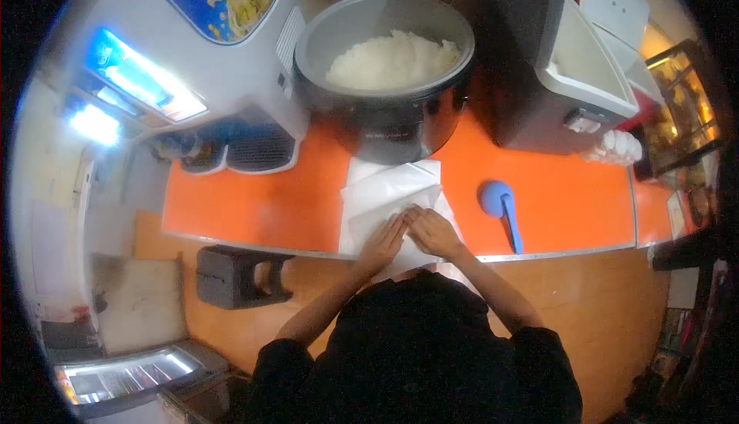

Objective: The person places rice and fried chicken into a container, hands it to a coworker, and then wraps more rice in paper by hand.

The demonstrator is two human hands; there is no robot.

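Observation:
White paper sheets (377, 191) lie in a loose stack on the orange counter, reaching its front edge. Over them my left hand (385, 241) and my right hand (429, 230) meet, fingertips together at the upper sheet. The fingers of both look closed on the paper, though the fingertips are small and partly hidden. Behind the sheets stands a large black cooker (385, 120), its lid off and white rice (394, 61) heaped inside. To the right of the sheets a blue scoop (506, 212) rests on the counter, its handle pointing toward the front edge.
A large white machine (231, 62) with a drip tray stands at the back left. On the right is an open grey cooler box (539, 108), with a lit display case (681, 108) beyond it. A dark stool (223, 276) sits below the counter at the left.

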